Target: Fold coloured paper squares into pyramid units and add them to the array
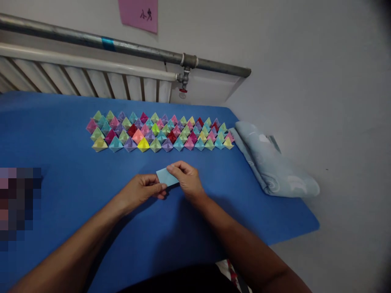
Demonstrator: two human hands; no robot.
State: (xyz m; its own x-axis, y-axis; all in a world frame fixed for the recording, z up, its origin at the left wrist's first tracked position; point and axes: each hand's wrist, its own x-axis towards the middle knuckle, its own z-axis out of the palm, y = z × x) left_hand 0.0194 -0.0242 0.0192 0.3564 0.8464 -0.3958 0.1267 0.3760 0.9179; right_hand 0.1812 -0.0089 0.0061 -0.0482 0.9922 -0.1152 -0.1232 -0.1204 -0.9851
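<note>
A small light-blue piece of folded paper is held between both hands above the blue surface. My left hand pinches its lower left edge between thumb and fingers. At the upper right corner, my right hand grips it, thumb on top and fingers behind. Beyond the hands, several folded paper boats in yellow, green, pink, purple, red and blue stand in close rows. The nearest row has a bright yellow paper boat. Parts of the fingertips behind the paper are hidden.
The blue-covered surface reaches the wall. A folded pale-blue patterned blanket lies at its right edge. Behind stand a white radiator and a metal pipe with a red-handled valve. A pink paper hangs above. A blurred patch covers the left edge.
</note>
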